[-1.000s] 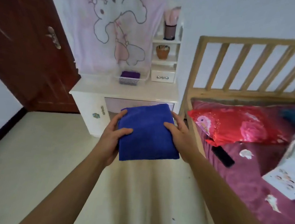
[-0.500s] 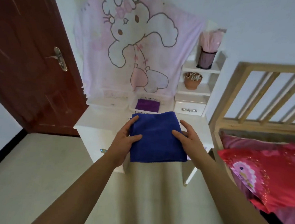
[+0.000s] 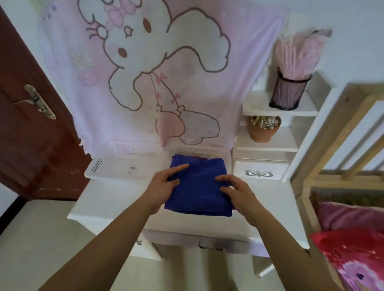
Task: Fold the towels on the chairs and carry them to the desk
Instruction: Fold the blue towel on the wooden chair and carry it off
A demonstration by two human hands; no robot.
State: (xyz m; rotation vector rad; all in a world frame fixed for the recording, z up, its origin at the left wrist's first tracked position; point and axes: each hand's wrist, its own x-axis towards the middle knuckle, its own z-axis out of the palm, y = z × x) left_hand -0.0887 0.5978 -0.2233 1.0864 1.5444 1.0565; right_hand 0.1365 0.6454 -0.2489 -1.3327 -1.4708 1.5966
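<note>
As you are standing at the desk [image 3: 118, 199] — towel location: the folded towel [image 3: 199, 187] is sitting between your two hands over the back half of the desktop. Its far edge is overlapping the white basket [image 3: 199, 151] by the wall. Whether its underside is touching the desk cannot be told.
Left hand [image 3: 162, 186]: you are pinching the towel's left edge, with forefinger and thumb lying on top and the other fingers hidden beneath.
Right hand [image 3: 237, 195]: you are gripping the right edge likewise — two digits are showing on top, the rest are out of sight.
Towel appearance: it is deep blue and plush-looking, folded to a rough square several layers thick. The near edge is showing a rounded fold.
Handling (judgement): it is looking soft, light and limp, neither fragile nor slippery. It is likely drooping wherever it is unsupported, and the layers could slide apart if tilted.
Where to hold: you are taking both side edges, which suits it; pinch through all layers and keep it level while lowering.
</note>
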